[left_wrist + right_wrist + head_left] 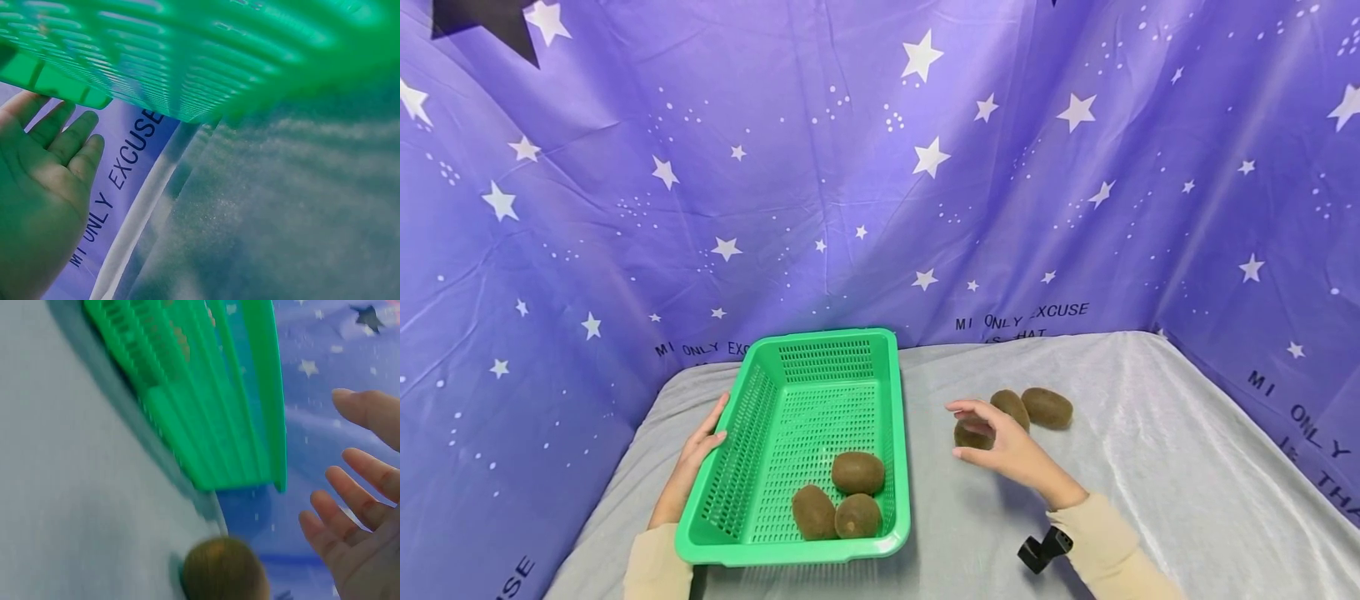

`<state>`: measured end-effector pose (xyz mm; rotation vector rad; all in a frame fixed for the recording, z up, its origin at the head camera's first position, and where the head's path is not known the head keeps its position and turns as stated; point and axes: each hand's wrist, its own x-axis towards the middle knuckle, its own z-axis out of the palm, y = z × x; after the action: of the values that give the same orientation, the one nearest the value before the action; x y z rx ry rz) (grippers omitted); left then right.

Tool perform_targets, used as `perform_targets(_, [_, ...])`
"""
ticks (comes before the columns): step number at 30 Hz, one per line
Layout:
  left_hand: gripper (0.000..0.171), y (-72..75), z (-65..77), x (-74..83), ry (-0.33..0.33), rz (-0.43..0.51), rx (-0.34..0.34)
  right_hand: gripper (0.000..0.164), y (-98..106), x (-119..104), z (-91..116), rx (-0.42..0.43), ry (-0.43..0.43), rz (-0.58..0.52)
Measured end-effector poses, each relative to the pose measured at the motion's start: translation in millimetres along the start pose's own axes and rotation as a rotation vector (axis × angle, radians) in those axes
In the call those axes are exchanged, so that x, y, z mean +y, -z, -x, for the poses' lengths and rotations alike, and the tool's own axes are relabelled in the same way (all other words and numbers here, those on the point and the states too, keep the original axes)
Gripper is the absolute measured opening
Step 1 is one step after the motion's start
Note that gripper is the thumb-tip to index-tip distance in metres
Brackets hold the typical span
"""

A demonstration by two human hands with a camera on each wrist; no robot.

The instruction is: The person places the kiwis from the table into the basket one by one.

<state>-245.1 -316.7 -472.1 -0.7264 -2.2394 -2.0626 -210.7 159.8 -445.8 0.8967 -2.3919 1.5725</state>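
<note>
From where I sit, the right hand (1013,450) hides a good deal: the nearest loose kiwi (972,437) peeks through the gap between thumb and fingers, and I can't make out whether either touches it. The middle kiwi (1011,406) is partly covered too, while the outer kiwi (1049,408) shows whole at the hand's 1 o'clock. That hand curves in a wide C with nothing in it (its wrist camera shows the fingers spread, and a kiwi cut off at 6 o'clock). At the basket's 9 o'clock, the left hand (694,454) rests its thumb and a fingertip on the rim of the green basket (790,552), fingers fairly straight; in its own blurry wrist view the thumb is out of sight. Both cream sleeves run off the bottom edge, and a black block (1036,554) by the right cuff is hard to identify. A wrinkled grey cloth (1150,467) covers the surface; a purple curtain (820,167) with white stars and black lettering hangs from 9 round through 12 to 3 o'clock. I count one basket and six kiwis: three loose on the cloth at the basket's 3 o'clock, three clustered inside toward its 5 o'clock corner.
</note>
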Motion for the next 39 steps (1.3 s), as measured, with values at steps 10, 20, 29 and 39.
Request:
perform_targets(10, [0.055, 1.2, -3.5, -2.7, -0.106, -0.068, -0.01, 0.05, 25, 21, 9, 0.057, -0.059, 0.047])
perform_targets(20, [0.054, 2.3, -4.1, -4.8, -0.129, -0.12, 0.002, 0.05, 42, 39, 16, 0.133, -0.115, 0.08])
perform_targets(29, [0.052, 0.4, -6.3, -4.3, -0.204, -0.076, -0.006, 0.047, 61, 56, 21, 0.235, -0.164, 0.114])
perform_targets(39, [0.055, 0.3, -7.0, -4.2, -0.147, 0.007, -0.009, 0.045, 78, 55, 30, 0.358, -0.19, 0.195])
